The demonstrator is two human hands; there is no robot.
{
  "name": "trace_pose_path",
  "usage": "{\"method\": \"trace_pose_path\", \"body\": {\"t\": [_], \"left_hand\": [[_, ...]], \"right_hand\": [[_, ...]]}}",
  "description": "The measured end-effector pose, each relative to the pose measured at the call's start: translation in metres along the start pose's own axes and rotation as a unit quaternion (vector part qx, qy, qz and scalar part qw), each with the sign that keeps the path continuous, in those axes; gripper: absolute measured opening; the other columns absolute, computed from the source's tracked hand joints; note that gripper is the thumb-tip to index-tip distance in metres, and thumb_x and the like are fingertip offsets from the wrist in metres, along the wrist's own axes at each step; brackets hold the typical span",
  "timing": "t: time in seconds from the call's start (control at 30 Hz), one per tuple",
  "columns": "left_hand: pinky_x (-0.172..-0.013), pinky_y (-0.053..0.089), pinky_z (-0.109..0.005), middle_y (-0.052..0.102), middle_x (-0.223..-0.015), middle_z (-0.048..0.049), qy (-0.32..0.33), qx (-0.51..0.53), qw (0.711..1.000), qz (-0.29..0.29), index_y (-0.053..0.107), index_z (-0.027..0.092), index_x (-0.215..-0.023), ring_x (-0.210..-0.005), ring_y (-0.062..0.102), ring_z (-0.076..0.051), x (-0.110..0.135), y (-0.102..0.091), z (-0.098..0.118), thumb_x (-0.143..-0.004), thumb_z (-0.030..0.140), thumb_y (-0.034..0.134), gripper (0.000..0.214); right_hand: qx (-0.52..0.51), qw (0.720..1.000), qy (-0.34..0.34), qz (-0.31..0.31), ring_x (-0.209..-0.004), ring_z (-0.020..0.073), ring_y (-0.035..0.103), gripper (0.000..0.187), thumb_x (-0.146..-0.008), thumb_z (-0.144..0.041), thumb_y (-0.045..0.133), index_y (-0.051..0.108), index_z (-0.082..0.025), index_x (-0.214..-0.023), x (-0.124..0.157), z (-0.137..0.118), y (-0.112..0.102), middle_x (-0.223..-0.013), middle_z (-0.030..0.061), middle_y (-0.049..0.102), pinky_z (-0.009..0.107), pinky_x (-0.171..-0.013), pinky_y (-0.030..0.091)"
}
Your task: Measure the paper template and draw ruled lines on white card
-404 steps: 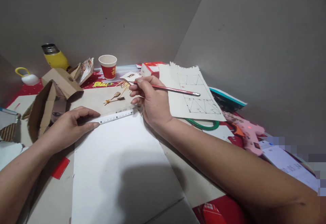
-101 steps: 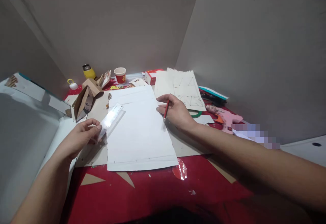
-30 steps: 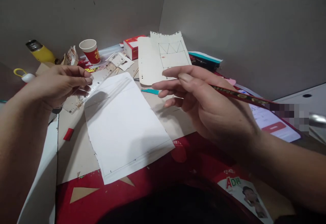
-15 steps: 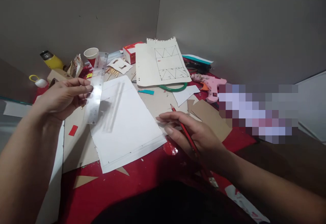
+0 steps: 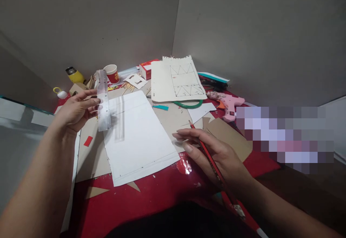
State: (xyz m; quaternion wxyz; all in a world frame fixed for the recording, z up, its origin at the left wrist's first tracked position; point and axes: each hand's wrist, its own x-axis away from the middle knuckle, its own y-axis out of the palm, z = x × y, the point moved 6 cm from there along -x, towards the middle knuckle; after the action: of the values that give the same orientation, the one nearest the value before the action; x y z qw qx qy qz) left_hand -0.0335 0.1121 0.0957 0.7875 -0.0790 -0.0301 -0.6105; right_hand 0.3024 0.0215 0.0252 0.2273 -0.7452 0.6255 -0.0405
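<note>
A white sheet of paper (image 5: 135,137) with faint pencil lines lies on brown cardboard (image 5: 89,158) over a red table cover. My left hand (image 5: 74,111) is raised above the sheet's left edge and pinches a clear plastic ruler (image 5: 102,101), held nearly upright. My right hand (image 5: 216,155) rests at the sheet's right edge, fingers closed round a red pencil (image 5: 208,155) whose tip points away from me.
A cream sheet with drawn triangles (image 5: 177,79) lies behind, over a green ring (image 5: 189,104). A pink glue gun (image 5: 228,102) sits right. At the back stand a red paper cup (image 5: 112,74), a red box (image 5: 146,68), a yellow flask (image 5: 74,75) and cardboard scraps.
In the last half second the ruler has tipped more upright in my left hand. My right hand has stayed at the sheet's right edge with the pencil. The view has shifted slightly.
</note>
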Motion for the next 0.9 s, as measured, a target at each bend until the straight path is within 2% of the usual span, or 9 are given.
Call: {"method": "trace_pose_path", "body": {"t": [0.17, 0.3, 0.5, 0.67, 0.8, 0.9], "left_hand": [[-0.049, 0.051, -0.020, 0.069, -0.064, 0.0021, 0.017, 0.012, 1.000, 0.021, 0.065, 0.013, -0.104, -0.053, 0.064, -0.010, 0.002, -0.004, -0.004, -0.059, 0.003, 0.077, 0.048], [-0.054, 0.054, -0.024, 0.071, -0.070, 0.0007, 0.009, 0.011, 1.000, 0.014, 0.064, 0.014, -0.114, -0.058, 0.067, -0.014, 0.019, 0.009, -0.018, -0.061, 0.004, 0.078, 0.055], [-0.055, 0.053, -0.023, 0.068, -0.075, 0.0015, -0.006, -0.006, 1.000, -0.022, 0.063, 0.017, -0.122, -0.063, 0.065, -0.013, 0.050, 0.023, -0.031, -0.066, 0.012, 0.083, 0.060], [-0.056, 0.053, -0.024, 0.067, -0.079, 0.0022, -0.008, -0.019, 0.999, -0.044, 0.063, 0.023, -0.124, -0.064, 0.063, -0.012, 0.072, 0.016, -0.042, -0.065, 0.021, 0.087, 0.064], [-0.058, 0.053, -0.022, 0.065, -0.080, 0.0027, -0.009, -0.028, 0.999, -0.041, 0.064, 0.026, -0.123, -0.067, 0.063, -0.012, 0.088, 0.006, -0.051, -0.068, 0.026, 0.086, 0.059], [-0.059, 0.053, -0.021, 0.065, -0.082, 0.0020, -0.010, -0.041, 0.999, -0.033, 0.066, 0.027, -0.120, -0.069, 0.063, -0.012, 0.099, -0.002, -0.057, -0.071, 0.028, 0.085, 0.053]], "right_hand": [[-0.005, 1.000, -0.012, 0.007, -0.098, 0.0209, 0.071, 0.021, -0.094, -0.035, 0.057, 0.063, -0.027, -0.114, -0.001, 0.004, 0.001, -0.110, 0.0038, 0.074, 0.033, -0.082, 0.060], [0.034, 0.999, -0.009, -0.025, -0.098, 0.0208, 0.071, 0.023, -0.094, -0.033, 0.057, 0.062, -0.026, -0.116, -0.003, 0.007, 0.008, -0.111, 0.0043, 0.074, 0.035, -0.085, 0.059], [0.085, 0.993, -0.024, -0.074, -0.102, 0.0227, 0.070, 0.030, -0.094, -0.034, 0.056, 0.060, -0.024, -0.122, -0.004, 0.008, 0.012, -0.114, 0.0062, 0.073, 0.037, -0.089, 0.058], [0.105, 0.990, -0.052, -0.073, -0.103, 0.0230, 0.070, 0.032, -0.094, -0.035, 0.056, 0.059, -0.024, -0.124, -0.005, 0.004, 0.004, -0.118, 0.0067, 0.072, 0.037, -0.088, 0.058], [0.134, 0.987, -0.052, -0.074, -0.104, 0.0251, 0.069, 0.036, -0.094, -0.035, 0.054, 0.057, -0.020, -0.127, -0.011, 0.006, 0.003, -0.119, 0.0092, 0.071, 0.041, -0.088, 0.057], [0.156, 0.982, -0.039, -0.096, -0.104, 0.0270, 0.069, 0.039, -0.094, -0.036, 0.052, 0.056, -0.018, -0.128, -0.015, 0.010, 0.008, -0.117, 0.0112, 0.071, 0.044, -0.086, 0.057]]}}
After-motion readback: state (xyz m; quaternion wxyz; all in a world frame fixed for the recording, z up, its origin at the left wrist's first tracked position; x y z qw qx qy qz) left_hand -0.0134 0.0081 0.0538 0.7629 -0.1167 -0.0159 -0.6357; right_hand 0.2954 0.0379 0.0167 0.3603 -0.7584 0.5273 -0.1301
